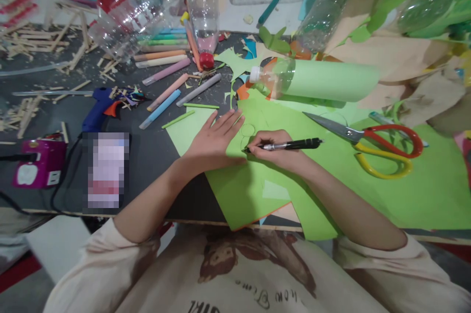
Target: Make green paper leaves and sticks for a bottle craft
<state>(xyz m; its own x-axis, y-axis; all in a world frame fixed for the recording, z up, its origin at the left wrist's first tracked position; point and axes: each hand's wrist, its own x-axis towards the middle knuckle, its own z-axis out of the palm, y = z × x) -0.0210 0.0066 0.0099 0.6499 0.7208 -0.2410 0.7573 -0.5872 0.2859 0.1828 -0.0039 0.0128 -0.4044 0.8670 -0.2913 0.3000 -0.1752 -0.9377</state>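
Observation:
My right hand (270, 145) grips a black pen (294, 144) with its tip on a sheet of green paper (235, 195). Beside the tip, a small rounded outline (248, 130) is drawn on the sheet. My left hand (217, 139) lies flat on the paper's left part, fingers spread and pointing away from me. To the right of the pen, scissors (353, 135) with one red and one yellow handle rest on green paper, blades towards my right hand. Beyond my hands lies a clear plastic bottle (279, 77) wrapped in pale green paper.
Marker pens (167, 71) and wood sticks (29, 40) lie to the left and back. A blue glue gun (97, 107), a phone (106, 170) and a purple power adapter box (40, 162) sit at left. More clear bottles (204, 4) stand behind. The table's front edge (206, 224) is near my body.

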